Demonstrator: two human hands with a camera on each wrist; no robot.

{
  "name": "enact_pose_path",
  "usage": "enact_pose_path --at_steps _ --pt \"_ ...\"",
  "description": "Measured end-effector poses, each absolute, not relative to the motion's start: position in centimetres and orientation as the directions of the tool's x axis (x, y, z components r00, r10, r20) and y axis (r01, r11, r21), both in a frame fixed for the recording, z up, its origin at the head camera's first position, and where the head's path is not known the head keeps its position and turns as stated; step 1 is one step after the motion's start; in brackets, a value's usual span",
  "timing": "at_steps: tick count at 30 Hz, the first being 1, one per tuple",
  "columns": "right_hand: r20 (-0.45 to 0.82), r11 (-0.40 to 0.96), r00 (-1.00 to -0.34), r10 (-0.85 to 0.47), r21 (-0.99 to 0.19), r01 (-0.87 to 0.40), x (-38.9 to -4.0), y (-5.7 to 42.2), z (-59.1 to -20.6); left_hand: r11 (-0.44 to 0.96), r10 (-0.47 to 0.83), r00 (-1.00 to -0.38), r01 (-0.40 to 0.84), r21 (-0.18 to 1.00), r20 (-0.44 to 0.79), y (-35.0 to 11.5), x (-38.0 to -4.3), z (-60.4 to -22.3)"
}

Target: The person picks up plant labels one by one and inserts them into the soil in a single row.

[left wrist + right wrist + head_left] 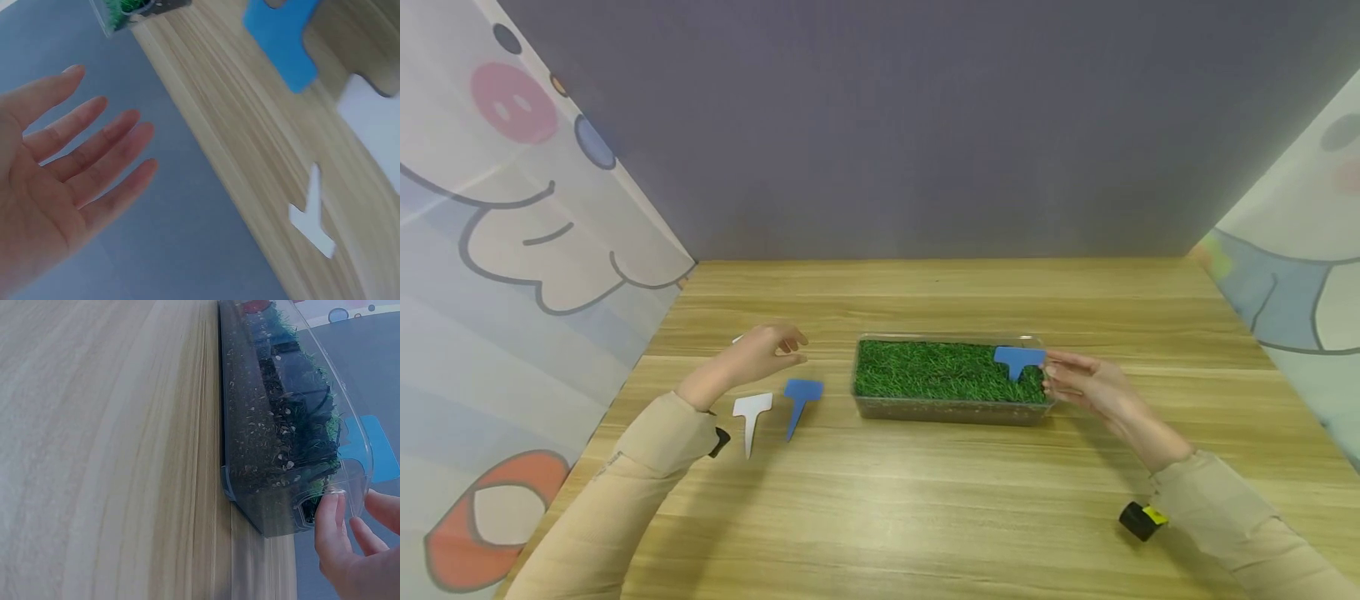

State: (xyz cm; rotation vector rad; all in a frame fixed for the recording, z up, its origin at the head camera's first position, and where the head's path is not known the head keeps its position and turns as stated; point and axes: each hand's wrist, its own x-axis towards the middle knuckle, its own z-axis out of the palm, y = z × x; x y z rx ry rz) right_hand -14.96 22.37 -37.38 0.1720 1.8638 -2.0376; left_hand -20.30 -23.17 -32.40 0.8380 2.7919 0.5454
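Observation:
A clear plastic box (951, 410) holds green artificial grass (932, 371) over dark soil. Near its right end, a blue T-shaped plant label (1019, 358) stands with its stem down in the grass. My right hand (1093, 390) is at the box's right end, fingertips close to the end wall and the label's edge. In the right wrist view the label (381, 450) is beyond the fingertips. My left hand (760, 354) hovers over the table's left side, fingers loosely bent, holding nothing. Below it lie a white label (752, 406) and a blue label (803, 396).
Another white label (737, 339) is mostly hidden behind the left hand. The wooden table (925, 500) meets a grey wall (925, 133) at the back. Curtains with cartoon prints (497, 275) hang at both sides.

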Motion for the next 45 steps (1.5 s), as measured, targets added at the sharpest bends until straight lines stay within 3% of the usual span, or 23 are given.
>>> enact_pose_path --at_steps 20,45 --pt "-0.321 -0.02 -0.927 -0.195 -0.943 0.331 -14.8 22.3 -37.1 0.818 0.515 -0.84 0.422 0.391 -0.169 -27.7 -18.1 -34.4" --pt "-0.32 -0.026 -0.925 -0.205 -0.943 0.332 -14.8 22.3 -37.1 0.852 0.459 -0.843 0.329 0.408 -0.28 -29.4 -18.0 -37.2"
